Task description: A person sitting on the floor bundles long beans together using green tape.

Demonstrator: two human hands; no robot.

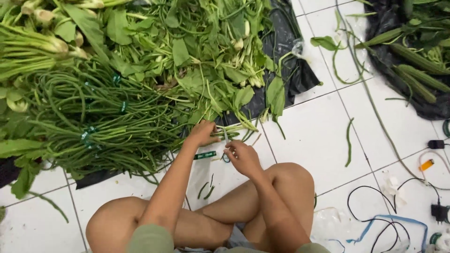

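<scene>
Overall, the white tiled floor (323, 140) is covered at the upper left by a black plastic sheet (286, 51), on which everything leafy is heaped. Left of the sheet's middle, a large heap of tied bundles of thin green long beans (93, 122) is spread; above and right of it, loose broad-leafed greens with pale stalks (197, 51) are piled. Off the sheet's right edge, a single green bean pod (348, 140) is left on a bare tile. At the sheet's lower edge, just beside the bean heap, the left hand (202, 133) is closed around a few stalks of the greens, while the right hand (241, 157) is curled on small metal scissors (226, 140), whose blades are raised between the two hands. Below the left hand, a small green band (205, 155) is seen on the tile.
</scene>
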